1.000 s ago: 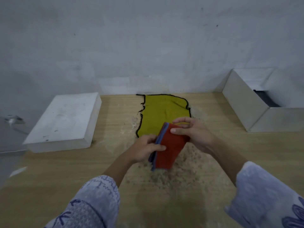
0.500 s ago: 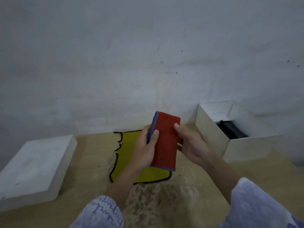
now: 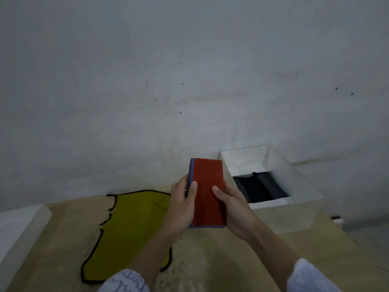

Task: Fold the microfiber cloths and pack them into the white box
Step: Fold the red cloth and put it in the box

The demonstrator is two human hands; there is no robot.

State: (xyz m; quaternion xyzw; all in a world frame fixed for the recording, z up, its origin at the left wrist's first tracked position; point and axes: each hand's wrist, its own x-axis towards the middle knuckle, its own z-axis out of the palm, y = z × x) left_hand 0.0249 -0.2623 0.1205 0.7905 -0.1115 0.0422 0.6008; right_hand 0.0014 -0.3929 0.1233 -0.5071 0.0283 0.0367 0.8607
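I'm holding the folded red cloth (image 3: 207, 192) upright above the counter (image 3: 231, 256), my left hand (image 3: 182, 204) closed on its blue-edged side and my right hand (image 3: 232, 209) closed on the other, just beside the open white box (image 3: 294, 175) that already has a dark cloth (image 3: 260, 187) lying in it. My worry is that if I loosen one side on the way over, the layers could spring open and I'd have to refold. The yellow cloth (image 3: 130, 234) lies flat, not yet folded
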